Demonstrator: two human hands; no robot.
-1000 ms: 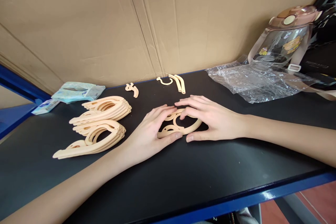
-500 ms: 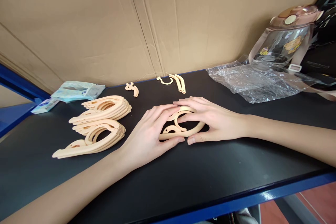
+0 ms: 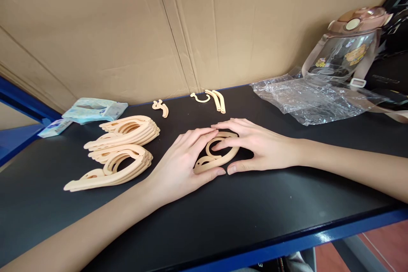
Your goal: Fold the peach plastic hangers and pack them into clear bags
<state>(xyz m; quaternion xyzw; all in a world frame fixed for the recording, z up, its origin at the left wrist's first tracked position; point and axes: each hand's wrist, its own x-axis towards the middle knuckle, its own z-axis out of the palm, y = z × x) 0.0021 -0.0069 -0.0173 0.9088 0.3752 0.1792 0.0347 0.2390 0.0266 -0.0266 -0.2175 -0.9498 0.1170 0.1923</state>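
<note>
A beige plastic folding hanger [image 3: 224,159], folded up into a curved shape with a round opening, lies flat between my hands. My left hand [image 3: 181,157] is wrapped round its left end, fingers over the far side and thumb along the near side; that end is hidden under the palm. My right hand [image 3: 261,144] curls about the right side, fingertips across the far edge and the index finger reaching into the opening. Its thumb rests near the hanger's front edge. The fingertips of both hands meet at the far side.
On the left are two stacks of similar folded hangers [image 3: 127,170]. Loose beige pieces [image 3: 165,109], a hook [image 3: 201,100] and two curved strips [image 3: 219,102] lie at the back. Tissue packs [image 3: 95,109], a clear plastic bag [image 3: 306,102] and a strapped bottle [image 3: 347,55] stand about. Cardboard rises behind.
The hanger has shifted left, towards my left palm, and shows less of its length; its right edge has come away from my right palm. My hands have barely moved.
</note>
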